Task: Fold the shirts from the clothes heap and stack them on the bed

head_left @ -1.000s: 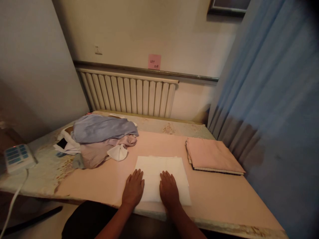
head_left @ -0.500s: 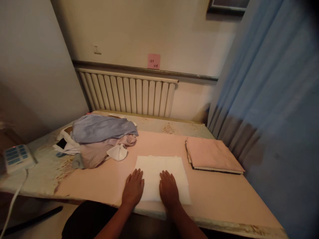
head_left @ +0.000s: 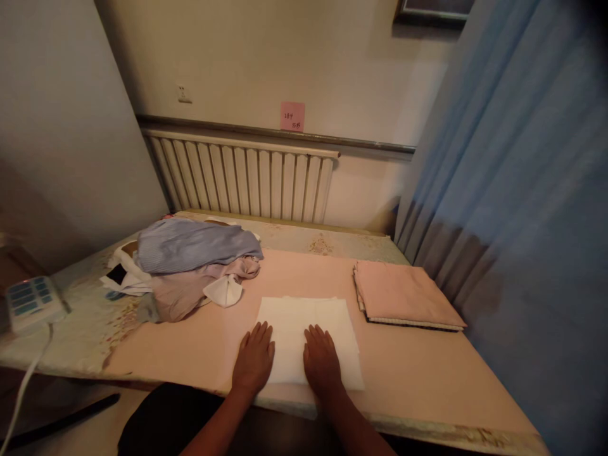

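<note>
A folded white cloth [head_left: 289,345] lies flat on the pink cover of the table, close to the front edge. My left hand [head_left: 255,356] rests palm down on its left side, fingers stretched out. On the right part of the white cloth my right hand [head_left: 322,361] lies flat as well, fingers extended. Neither hand grips anything. The palms hide small parts of the white cloth's sides.
A rumpled heap of clothes [head_left: 194,247] sits at the left. Folded pink cloths [head_left: 408,294] are stacked at the right. A power strip [head_left: 35,303] with a cord stands on the far left corner. A blue curtain [head_left: 517,209] hangs along the right side.
</note>
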Available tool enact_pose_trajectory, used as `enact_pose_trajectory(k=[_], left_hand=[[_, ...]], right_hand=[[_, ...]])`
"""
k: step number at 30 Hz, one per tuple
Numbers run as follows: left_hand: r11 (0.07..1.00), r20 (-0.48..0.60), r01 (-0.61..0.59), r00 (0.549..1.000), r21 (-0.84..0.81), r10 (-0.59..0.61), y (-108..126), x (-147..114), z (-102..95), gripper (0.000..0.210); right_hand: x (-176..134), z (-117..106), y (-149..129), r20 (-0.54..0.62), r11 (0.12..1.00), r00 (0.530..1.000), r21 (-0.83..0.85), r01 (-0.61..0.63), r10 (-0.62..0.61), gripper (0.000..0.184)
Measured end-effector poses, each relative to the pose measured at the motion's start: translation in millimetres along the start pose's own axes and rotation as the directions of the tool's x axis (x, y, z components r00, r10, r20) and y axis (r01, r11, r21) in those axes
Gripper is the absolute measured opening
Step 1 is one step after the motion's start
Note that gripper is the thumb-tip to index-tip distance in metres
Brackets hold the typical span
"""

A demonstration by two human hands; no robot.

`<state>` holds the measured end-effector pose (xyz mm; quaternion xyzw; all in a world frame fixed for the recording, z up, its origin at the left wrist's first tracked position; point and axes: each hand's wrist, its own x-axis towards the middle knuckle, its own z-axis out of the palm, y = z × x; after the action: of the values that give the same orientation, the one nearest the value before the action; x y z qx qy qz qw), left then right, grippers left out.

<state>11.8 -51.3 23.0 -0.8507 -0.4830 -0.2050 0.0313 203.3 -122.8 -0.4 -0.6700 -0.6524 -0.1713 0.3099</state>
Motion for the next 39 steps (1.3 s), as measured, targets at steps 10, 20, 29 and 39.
enact_pose_trajectory(k=[10, 20, 29, 39], left_hand=[[1.000, 0.000, -0.011, 1.000, 0.018, 0.011, 0.2, 0.3, -0.7, 0.044], [1.000, -0.014, -0.009, 1.000, -0.001, 0.009, 0.3, 0.2, -0.9, 0.044], [1.000, -0.015, -0.010, 1.000, -0.004, 0.009, -0.1, -0.3, 0.9, 0.043], [1.000, -0.009, -0.004, 1.000, 0.001, 0.004, -0.4, -0.3, 1.0, 0.043]], right_hand=[[-0.9, 1.8, 0.7, -0.010, 1.000, 1.000, 0.016, -0.005, 0.005, 0.036], [0.8, -0.3, -0.7, 0.007, 0.999, 1.000, 0.022, -0.030, 0.030, 0.034], [0.9, -1.4, -0.6, 0.015, 1.000, 1.000, -0.002, -0.009, 0.009, 0.035], [0.5, -1.8, -0.1, 0.013, 1.000, 1.000, 0.014, -0.002, 0.002, 0.037]])
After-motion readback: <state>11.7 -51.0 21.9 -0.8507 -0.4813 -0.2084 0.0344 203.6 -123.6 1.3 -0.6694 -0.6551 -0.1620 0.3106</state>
